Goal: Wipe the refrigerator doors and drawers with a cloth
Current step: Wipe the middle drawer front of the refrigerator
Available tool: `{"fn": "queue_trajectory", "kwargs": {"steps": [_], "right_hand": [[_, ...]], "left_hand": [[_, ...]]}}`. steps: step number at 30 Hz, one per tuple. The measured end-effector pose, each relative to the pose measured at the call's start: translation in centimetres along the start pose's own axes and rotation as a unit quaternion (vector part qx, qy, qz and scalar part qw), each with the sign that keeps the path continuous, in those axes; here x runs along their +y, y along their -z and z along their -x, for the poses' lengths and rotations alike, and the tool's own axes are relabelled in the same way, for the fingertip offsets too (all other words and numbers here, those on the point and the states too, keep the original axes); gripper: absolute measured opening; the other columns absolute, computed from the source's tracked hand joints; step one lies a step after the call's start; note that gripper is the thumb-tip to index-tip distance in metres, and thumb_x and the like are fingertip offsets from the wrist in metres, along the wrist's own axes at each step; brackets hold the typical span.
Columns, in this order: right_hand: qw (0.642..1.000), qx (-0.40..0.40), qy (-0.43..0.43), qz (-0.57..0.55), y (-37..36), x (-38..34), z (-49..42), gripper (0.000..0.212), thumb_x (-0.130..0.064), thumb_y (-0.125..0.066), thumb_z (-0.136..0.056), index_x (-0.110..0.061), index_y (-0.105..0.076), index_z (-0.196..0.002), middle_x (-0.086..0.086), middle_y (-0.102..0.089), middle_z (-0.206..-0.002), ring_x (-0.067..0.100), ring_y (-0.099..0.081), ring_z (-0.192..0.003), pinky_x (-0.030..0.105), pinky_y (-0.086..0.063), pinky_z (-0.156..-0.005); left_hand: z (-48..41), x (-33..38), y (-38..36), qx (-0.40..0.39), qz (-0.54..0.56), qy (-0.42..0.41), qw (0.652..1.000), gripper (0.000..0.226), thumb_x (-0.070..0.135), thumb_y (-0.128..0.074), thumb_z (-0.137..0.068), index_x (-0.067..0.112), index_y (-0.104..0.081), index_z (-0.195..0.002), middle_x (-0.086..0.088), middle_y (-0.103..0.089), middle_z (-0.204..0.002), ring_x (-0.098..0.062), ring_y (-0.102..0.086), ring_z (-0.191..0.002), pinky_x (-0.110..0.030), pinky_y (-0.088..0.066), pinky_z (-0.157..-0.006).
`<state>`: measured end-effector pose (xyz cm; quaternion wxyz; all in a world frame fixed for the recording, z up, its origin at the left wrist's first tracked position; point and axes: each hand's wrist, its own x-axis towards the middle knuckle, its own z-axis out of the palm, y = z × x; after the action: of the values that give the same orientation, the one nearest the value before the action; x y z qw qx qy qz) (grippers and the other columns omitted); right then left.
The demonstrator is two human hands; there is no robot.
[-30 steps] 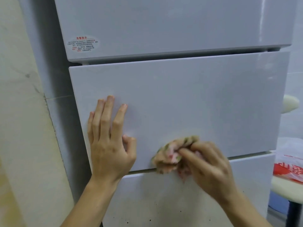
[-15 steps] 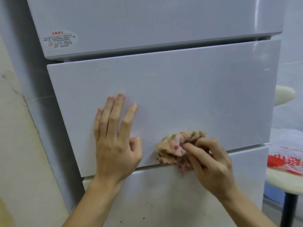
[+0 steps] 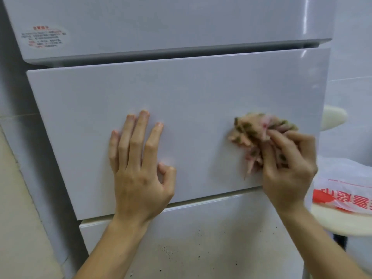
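Pink cloth, squeezed in the right hand, has slid right, so more drawer looks wiped; left hand lies flat.

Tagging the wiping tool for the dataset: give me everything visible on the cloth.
The cloth is a small crumpled wad of soft-looking fabric, pale pink with olive-green and darker pink patches. Motion blur hides any weave or hem. It is pressed against the right part of the middle drawer front, above that panel's lower edge. The right hand holds it from below right, fingers curled round its lower folds. The left hand lies flat on the same panel, apart from it.
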<state>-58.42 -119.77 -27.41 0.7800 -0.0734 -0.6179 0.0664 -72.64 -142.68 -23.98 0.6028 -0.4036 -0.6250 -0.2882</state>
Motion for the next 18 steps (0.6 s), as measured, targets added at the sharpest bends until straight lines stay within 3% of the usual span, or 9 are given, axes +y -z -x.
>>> {"fn": "queue_trajectory", "kwargs": {"steps": [6,8,10,13,15,18], "right_hand": [[0.976,-0.150,0.154,0.035,4.8,4.1,5.5,0.021,-0.015,-0.061,-0.106,-0.007,-0.077,-0.115,0.005,-0.061,-0.114,0.026,-0.060,-0.091,0.027,-0.050,-0.088],[0.982,-0.129,0.122,0.062,5.2,5.3,3.2,0.023,-0.017,-0.058,-0.107,-0.009,-0.076,-0.119,0.007,-0.060,-0.114,0.030,-0.060,-0.093,0.036,-0.051,-0.084],[0.995,-0.057,0.015,0.077,4.4,6.1,-0.1,0.023,-0.012,-0.062,-0.104,-0.003,-0.075,-0.121,0.012,-0.060,-0.114,0.035,-0.062,-0.102,0.042,-0.053,-0.090],[0.994,0.034,-0.105,0.018,2.8,6.0,-5.5,0.027,-0.012,-0.065,-0.102,-0.007,-0.074,-0.126,-0.003,-0.060,-0.114,0.024,-0.064,-0.115,0.034,-0.052,-0.102],[0.991,0.068,-0.115,0.010,2.0,5.6,-6.6,0.027,-0.014,-0.065,-0.101,-0.010,-0.074,-0.126,-0.009,-0.056,-0.112,0.013,-0.062,-0.116,0.028,-0.050,-0.104],[0.994,0.052,-0.088,0.024,1.8,4.9,-2.2,0.026,-0.009,-0.062,-0.103,-0.004,-0.073,-0.126,0.012,-0.059,-0.114,0.020,-0.060,-0.114,0.032,-0.048,-0.105]], "left_hand": [[-0.2,1.7,-0.5,-0.011,0.006,-0.002,1.000,0.072,0.011,-0.058,-0.081,0.010,-0.049,-0.153,-0.017,-0.035,-0.168,-0.035,-0.024,-0.160,-0.054,-0.011,-0.131],[-0.6,2.2,-0.8,-0.017,0.013,-0.011,1.000,0.072,0.011,-0.058,-0.082,0.011,-0.050,-0.153,-0.017,-0.035,-0.168,-0.035,-0.024,-0.160,-0.053,-0.011,-0.132],[-0.8,2.8,-1.1,-0.015,0.014,-0.013,1.000,0.072,0.010,-0.060,-0.081,0.011,-0.051,-0.152,-0.016,-0.036,-0.167,-0.035,-0.025,-0.159,-0.054,-0.011,-0.131],[-1.0,3.6,-1.5,-0.012,0.015,-0.017,1.000,0.071,0.010,-0.061,-0.081,0.011,-0.053,-0.152,-0.016,-0.037,-0.167,-0.035,-0.026,-0.159,-0.054,-0.012,-0.131],[-1.0,3.8,-1.8,-0.010,0.011,-0.022,1.000,0.070,0.010,-0.060,-0.082,0.012,-0.054,-0.152,-0.015,-0.038,-0.167,-0.035,-0.027,-0.159,-0.055,-0.012,-0.131],[-0.8,3.7,-2.2,-0.001,0.000,-0.027,1.000,0.069,0.010,-0.058,-0.083,0.013,-0.054,-0.152,-0.014,-0.038,-0.167,-0.035,-0.028,-0.159,-0.055,-0.013,-0.131]]}}
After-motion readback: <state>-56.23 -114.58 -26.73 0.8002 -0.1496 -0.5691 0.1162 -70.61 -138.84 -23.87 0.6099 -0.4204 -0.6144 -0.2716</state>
